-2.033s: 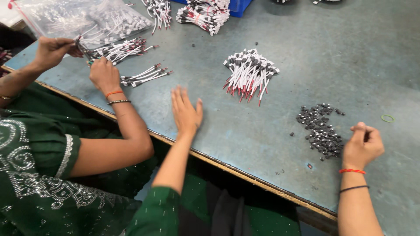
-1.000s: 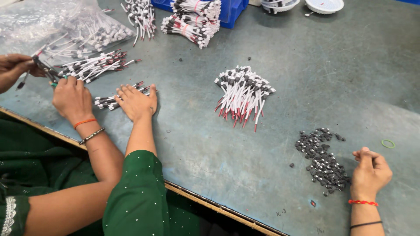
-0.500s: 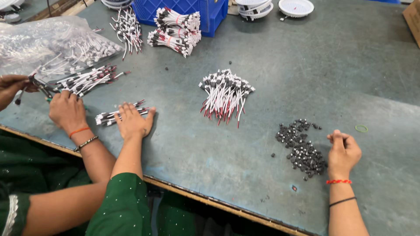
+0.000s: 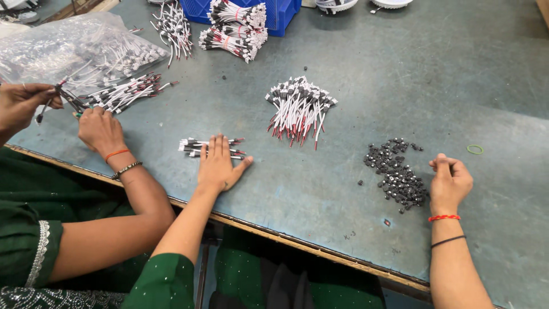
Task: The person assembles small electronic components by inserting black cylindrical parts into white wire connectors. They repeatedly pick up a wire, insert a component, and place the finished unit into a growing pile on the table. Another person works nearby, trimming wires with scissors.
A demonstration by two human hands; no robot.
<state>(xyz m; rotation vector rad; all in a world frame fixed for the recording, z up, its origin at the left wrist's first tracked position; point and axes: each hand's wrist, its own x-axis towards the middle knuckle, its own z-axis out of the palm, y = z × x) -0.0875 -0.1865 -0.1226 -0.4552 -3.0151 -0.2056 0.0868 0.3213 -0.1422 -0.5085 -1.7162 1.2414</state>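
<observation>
The left hand (image 4: 218, 166) is lying flat and open on a small bundle of wires (image 4: 210, 147), left of the black parts pile (image 4: 396, 174). The right hand (image 4: 450, 182) is resting loosely clenched just right of that pile; whether it is pinching a part, I cannot tell. Pinning the bundle square should be keeping the wires together.

The table (image 4: 400, 74) is a matt blue-grey sheet, scuffed and dusty, with a wooden-looking front edge. At about ten o'clock lies a crinkled, glossy clear plastic bag (image 4: 51, 48). The wire bundles (image 4: 298, 109) have smooth plastic insulation, white and red, with black plastic ends. At three o'clock the small black parts (image 4: 397, 171) look dull, hard plastic. The blue crate (image 4: 283, 14) at twelve o'clock is moulded plastic.
</observation>
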